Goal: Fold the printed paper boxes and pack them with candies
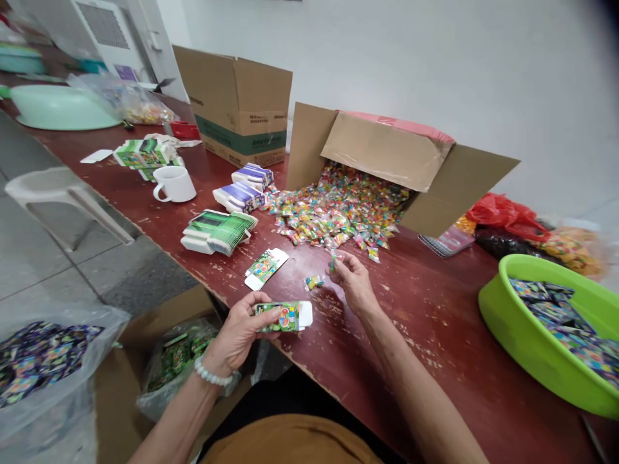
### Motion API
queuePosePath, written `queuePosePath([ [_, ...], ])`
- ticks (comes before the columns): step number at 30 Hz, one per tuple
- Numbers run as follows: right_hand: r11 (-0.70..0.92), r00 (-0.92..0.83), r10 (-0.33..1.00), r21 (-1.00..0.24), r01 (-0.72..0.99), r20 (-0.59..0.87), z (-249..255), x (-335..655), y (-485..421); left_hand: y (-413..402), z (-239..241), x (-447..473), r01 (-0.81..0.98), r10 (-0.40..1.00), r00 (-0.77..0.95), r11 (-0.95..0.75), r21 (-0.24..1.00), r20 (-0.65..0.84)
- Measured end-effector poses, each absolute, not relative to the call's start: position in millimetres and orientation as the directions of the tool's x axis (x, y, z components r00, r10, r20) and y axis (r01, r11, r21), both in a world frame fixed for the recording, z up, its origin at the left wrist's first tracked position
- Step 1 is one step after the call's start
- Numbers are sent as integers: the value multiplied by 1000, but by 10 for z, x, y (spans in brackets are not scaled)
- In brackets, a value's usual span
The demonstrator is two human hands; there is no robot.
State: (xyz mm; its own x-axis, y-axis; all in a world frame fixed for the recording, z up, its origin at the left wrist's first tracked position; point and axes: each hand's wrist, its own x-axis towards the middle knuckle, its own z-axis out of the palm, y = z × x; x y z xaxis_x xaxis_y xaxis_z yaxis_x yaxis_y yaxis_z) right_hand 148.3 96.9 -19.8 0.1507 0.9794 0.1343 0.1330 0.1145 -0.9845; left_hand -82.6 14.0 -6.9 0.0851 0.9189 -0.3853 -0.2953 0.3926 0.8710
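"Box [291, 317], where is it?"
"Gripped in the left hand [244, 327], by the near edge of the table [396, 316]."
"And the right hand [355, 282]?"
"A little farther off, pinching a candy [333, 260]."
"Beyond?"
"A second box [265, 267], then a candy pile [333, 212] at the mouth of a carton [387, 147]."

Red table [435, 322], wrapped candies [333, 216], white mug [178, 185]

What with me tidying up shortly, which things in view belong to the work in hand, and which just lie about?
Seemingly in use:
green box, in left hand
wrapped candy, in right hand
candy pile
stacked green cartons

Apparently lying about:
white mug
white stool
red plastic bag
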Motion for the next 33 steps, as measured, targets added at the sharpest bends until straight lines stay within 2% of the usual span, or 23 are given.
queuePosePath([
  [2,55,137,990,-990,-129,37,-101,1425,738,130,-65,-750,-372,913,87,401,837,-398],
  [4,44,125,992,-970,-237,14,-3,1339,537,102,-59,-672,-443,915,109,395,805,-388],
  [7,45,148,989,-966,-255,7,94,1209,331,25,-64,-566,-476,918,211,396,785,-335],
  [11,28,127,992,-970,-242,-3,143,1116,210,-114,-90,-447,-428,884,396,417,802,-248],
  [16,47,51,998,-993,-110,41,183,1140,151,-210,-62,-353,-404,830,506,469,786,-235],
  [20,119,53,991,-989,88,124,162,1230,134,-206,-4,-357,-389,852,478,424,818,-214],
  [24,189,-75,981,-965,180,178,130,1260,82,-196,69,-368,-382,884,404,397,835,-235],
  [27,199,-118,976,-971,135,184,123,1232,27,-179,125,-356,-445,920,310,363,819,-239],
  [31,84,-56,995,-996,-30,86,104,1192,9,-154,136,-332,-490,931,249,358,795,-266],
  [33,-4,-87,996,-991,-132,7,87,1171,22,-153,115,-323,-476,936,228,346,809,-266],
])
